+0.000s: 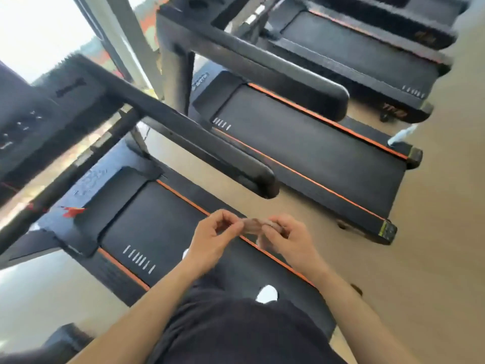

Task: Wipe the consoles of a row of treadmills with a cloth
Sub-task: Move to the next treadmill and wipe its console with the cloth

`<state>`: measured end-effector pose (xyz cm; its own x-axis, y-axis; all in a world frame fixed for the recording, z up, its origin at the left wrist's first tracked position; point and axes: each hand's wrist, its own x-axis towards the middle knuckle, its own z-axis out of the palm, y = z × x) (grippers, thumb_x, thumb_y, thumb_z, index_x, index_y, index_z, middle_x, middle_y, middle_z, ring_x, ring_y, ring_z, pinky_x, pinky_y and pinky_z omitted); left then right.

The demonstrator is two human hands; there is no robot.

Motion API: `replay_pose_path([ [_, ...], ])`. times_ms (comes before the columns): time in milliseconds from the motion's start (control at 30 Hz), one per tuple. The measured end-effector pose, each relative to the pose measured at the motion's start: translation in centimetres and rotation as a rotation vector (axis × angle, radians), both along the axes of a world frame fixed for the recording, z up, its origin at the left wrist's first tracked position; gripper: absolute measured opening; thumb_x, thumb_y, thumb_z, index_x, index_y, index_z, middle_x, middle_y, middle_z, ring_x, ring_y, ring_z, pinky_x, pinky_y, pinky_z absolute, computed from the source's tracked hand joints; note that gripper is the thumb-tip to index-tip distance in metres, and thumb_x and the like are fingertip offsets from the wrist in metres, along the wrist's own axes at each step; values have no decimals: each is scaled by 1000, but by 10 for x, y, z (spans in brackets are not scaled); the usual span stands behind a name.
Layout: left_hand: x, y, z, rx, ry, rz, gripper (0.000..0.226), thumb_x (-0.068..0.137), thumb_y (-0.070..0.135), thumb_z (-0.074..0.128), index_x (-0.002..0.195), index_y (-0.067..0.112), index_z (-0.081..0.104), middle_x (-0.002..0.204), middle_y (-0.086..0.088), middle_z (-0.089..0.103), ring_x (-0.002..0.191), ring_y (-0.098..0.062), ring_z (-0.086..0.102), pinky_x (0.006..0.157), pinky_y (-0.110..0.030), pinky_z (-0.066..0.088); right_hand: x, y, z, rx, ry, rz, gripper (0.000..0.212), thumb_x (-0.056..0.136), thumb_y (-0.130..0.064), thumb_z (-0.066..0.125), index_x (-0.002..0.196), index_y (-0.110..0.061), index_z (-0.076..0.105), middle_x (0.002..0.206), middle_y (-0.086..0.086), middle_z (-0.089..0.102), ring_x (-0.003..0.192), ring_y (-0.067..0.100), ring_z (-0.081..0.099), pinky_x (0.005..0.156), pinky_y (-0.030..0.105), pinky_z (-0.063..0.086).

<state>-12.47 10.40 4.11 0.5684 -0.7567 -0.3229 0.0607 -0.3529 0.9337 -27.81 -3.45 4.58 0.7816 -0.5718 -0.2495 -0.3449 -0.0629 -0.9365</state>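
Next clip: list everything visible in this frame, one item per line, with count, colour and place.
treadmills: three in view, black with orange edge stripes, side by side from lower left to upper right
console: one, black, far left, blurred
handrails: two clear, black, centre and upper centre
floor: tan, right side and between the decks
window: bright, upper left
cloth: one small piece, pinkish, pinched between both hands, blurred
shoes: white, on the nearest belt
left hand: centre, above the nearest belt
right hand: beside it

A beige floor (433, 258) lies under everything. At the upper left a bright window (39, 27) with a grey frame (136, 48), perhaps metal, is visible.
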Motion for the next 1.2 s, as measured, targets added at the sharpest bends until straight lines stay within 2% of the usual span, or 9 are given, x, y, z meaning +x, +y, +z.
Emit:
replay_pose_path([
  [100,-49,-44,5,18,-8,-114,8,96,7,69,89,9,67,78,9,70,76,-6,64,75,-20,51,-62,-23,-4,-138,33,-112,52,96,-7,65,87,-57,67,92,-31,66,89,-6,58,80,12,45],
  [233,-96,-104,9,10,-1,-199,7,95,5,69,90,9,69,74,7,69,71,-8,64,69,-23,52,-118,-51,-23,-258,170,-415,24,92,-13,71,109,-29,69,105,-16,61,97,1,58,88,25,51],
  [300,-111,-132,9,7,0,-245,7,95,6,69,95,14,69,76,8,70,74,-8,66,72,-24,53,-135,-61,-26,-153,156,-487,24,90,-18,75,107,-33,68,103,-14,63,91,2,61,79,22,51],
  [467,-124,-204,-7,13,49,-407,15,97,4,66,99,19,69,86,0,73,83,-11,69,78,-25,57,-150,-96,-24,65,88,-448,44,83,-21,84,113,-47,65,108,-22,71,101,1,67,84,14,54],
  [633,-118,-276,-27,-21,236,-495,23,95,4,70,114,16,71,102,-16,76,92,-17,70,89,-38,58,-144,-169,-21,60,156,-593,12,89,-26,79,100,-29,76,90,-9,77,85,6,72,78,21,56],
  [767,-106,-334,-32,-56,342,-512,33,87,3,77,115,19,71,98,1,77,92,-15,67,89,-33,55,-134,-236,-3,77,190,-602,8,94,-11,71,91,-12,77,73,11,74,62,14,67,63,25,55],
  [900,-94,-395,-28,-79,343,-486,29,88,1,76,111,18,73,94,2,79,90,-13,70,86,-28,58,-124,-299,9,-33,257,-534,13,96,-17,69,89,-21,79,77,-7,75,70,2,65,67,16,48],
  [1067,-81,-462,-24,-73,269,-457,22,90,12,78,107,25,76,100,-6,79,89,-15,71,89,-39,59,-113,-373,17,-27,254,-514,15,96,-22,69,88,-29,79,84,-9,76,82,11,69,73,21,52],
  [1200,-77,-524,-25,-87,246,-434,21,90,10,77,102,28,77,88,5,77,84,-11,69,81,-29,59,-111,-445,6,-24,254,-512,14,95,-22,70,87,-29,80,84,-8,76,82,13,69,69,18,51],
])
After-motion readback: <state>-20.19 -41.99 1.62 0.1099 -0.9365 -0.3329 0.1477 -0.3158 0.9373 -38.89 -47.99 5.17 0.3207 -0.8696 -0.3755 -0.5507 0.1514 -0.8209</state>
